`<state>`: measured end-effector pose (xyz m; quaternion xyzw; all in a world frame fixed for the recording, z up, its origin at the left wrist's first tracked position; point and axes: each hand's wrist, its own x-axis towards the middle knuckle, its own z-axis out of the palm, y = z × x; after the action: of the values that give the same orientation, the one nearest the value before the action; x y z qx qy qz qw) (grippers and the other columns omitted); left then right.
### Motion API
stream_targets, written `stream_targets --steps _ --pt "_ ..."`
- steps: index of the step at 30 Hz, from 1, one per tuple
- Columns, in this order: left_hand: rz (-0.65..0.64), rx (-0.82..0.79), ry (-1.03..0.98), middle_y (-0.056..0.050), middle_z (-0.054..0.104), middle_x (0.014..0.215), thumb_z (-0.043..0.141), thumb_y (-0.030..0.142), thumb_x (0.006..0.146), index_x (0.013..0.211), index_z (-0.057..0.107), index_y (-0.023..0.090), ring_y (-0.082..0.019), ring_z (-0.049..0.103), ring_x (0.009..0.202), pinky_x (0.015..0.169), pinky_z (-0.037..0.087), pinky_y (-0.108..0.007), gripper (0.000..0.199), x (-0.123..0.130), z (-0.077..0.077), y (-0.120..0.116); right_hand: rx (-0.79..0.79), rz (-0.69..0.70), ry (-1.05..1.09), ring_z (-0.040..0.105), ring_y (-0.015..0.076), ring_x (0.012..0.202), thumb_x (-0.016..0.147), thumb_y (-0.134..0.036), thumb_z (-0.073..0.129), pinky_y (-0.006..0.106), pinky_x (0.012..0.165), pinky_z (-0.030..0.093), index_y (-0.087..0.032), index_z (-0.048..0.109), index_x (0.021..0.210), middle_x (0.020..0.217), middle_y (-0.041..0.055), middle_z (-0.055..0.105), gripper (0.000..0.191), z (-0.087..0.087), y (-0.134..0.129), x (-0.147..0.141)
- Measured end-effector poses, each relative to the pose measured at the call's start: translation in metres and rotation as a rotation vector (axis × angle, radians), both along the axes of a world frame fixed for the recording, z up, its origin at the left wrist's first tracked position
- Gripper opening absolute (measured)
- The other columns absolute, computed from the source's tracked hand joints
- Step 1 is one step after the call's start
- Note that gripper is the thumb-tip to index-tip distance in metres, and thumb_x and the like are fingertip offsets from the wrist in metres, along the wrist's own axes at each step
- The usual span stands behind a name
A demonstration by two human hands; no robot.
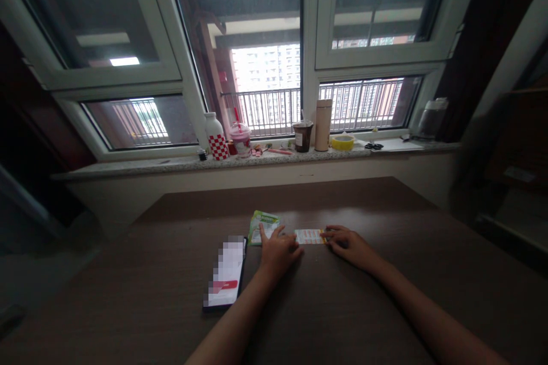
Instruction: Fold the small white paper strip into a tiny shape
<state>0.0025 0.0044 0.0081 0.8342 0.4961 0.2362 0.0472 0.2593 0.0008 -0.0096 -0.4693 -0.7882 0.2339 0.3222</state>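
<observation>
While left hand (278, 252) lies wide over green packet (264, 220), right hand (350, 246) touches printed card (308, 236), grip unclear.

Both hands (279, 252) (349, 247) apart (palms down)

Shows a left hand (278, 252) and a right hand (349, 247), both bare, with slim, tapering fingers (337, 234). Narrows to slender wrists (266, 275), bare as well, then thickens gradually along the left forearm (242, 313) and the right forearm (422, 303), uncovered as far as the lower edge of the view. Looks slight and softly contoured throughout. Is too small and blurred at the fingertips (328, 235) to tell the nails. Runs out of view lower down, leaving any sleeves or upper clothing unseen.
</observation>
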Motion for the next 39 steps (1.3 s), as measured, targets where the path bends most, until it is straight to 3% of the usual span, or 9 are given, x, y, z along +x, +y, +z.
stream_targets --steps 3,6,13,18,27,39 --pt "-0.010 0.045 0.040 -0.002 0.072 0.107 0.063 0.039 0.084 0.097 0.068 0.028 -0.029 0.048 0.125 0.110 -0.005 -0.071 0.018 0.003 0.000 -0.003 0.070 0.010 -0.020 0.053 0.0223 0.121 0.090 -0.032 0.052 0.042 0.105 0.041 -0.025 0.070 0.106 0.115 0.0064 0.068 0.025 0.002 -0.001 -0.003" --pt "-0.044 0.089 0.088 -0.002 0.067 0.113 0.057 0.045 0.087 0.110 0.066 0.036 -0.029 0.045 0.126 0.109 -0.001 -0.073 0.026 0.005 -0.002 -0.006 0.171 0.033 -0.106 0.054 0.0218 0.116 0.091 -0.034 0.052 0.041 0.104 0.041 -0.025 0.068 0.111 0.114 0.0077 0.066 0.027 0.006 -0.005 -0.008" --pt "-0.067 0.136 0.143 -0.003 0.061 0.116 0.055 0.047 0.088 0.112 0.066 0.045 -0.030 0.041 0.126 0.109 0.002 -0.072 0.027 0.004 -0.003 -0.008 0.274 0.049 -0.307 0.053 0.0232 0.111 0.092 -0.035 0.052 0.043 0.097 0.043 -0.035 0.066 0.117 0.118 0.0081 0.057 0.029 0.013 -0.013 -0.018" --pt "-0.099 0.169 0.193 -0.004 0.062 0.114 0.055 0.049 0.088 0.116 0.064 0.047 -0.030 0.043 0.124 0.109 0.003 -0.071 0.030 0.005 0.001 -0.009 0.293 0.027 -0.334 0.053 0.0233 0.109 0.091 -0.036 0.053 0.044 0.097 0.043 -0.036 0.067 0.115 0.115 0.0078 0.057 0.028 0.012 -0.012 -0.020" --pt "-0.142 0.228 0.311 -0.007 0.067 0.108 0.048 0.052 0.090 0.113 0.066 0.038 -0.035 0.044 0.128 0.108 0.003 -0.072 0.032 0.007 0.007 -0.009 0.327 0.014 -0.381 0.054 0.0228 0.106 0.091 -0.032 0.052 0.043 0.094 0.043 -0.034 0.068 0.113 0.109 0.0078 0.059 0.028 0.015 -0.012 -0.024" --pt "-0.117 0.179 0.201 -0.003 0.073 0.103 0.051 0.044 0.092 0.101 0.071 0.037 -0.031 0.047 0.128 0.110 -0.004 -0.071 0.023 0.005 0.014 -0.011 0.323 0.016 -0.332 0.054 0.0248 0.113 0.091 -0.034 0.052 0.048 0.101 0.039 -0.032 0.072 0.103 0.111 0.0046 0.066 0.023 0.015 -0.009 -0.014"
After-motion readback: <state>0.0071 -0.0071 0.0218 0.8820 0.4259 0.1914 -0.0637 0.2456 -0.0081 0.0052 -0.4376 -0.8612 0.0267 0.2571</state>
